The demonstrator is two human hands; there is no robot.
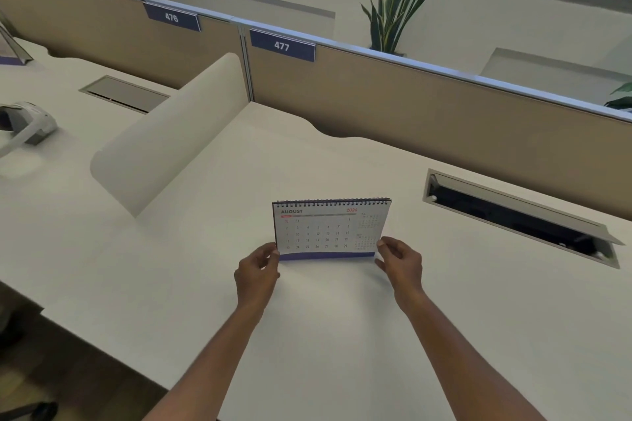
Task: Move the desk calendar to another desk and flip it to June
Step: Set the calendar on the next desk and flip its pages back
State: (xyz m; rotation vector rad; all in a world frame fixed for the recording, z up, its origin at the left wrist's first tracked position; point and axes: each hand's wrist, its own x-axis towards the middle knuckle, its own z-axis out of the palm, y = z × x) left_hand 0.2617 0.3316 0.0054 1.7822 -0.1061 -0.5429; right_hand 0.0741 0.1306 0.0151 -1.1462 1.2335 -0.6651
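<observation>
Head view: desk calendar (330,231) upright on white desk (342,335) under tag 477 (282,45), page at August, left hand (257,272) and right hand (398,258) pinching lower corners; risk of tipping or tearing if pages yanked at spiral.

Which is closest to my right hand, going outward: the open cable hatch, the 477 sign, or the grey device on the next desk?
From the right hand:
1. Open cable hatch, to its right, on the same desk.
2. 477 sign, ahead and left, on the partition.
3. Grey device, far left, on the neighbouring desk.
</observation>
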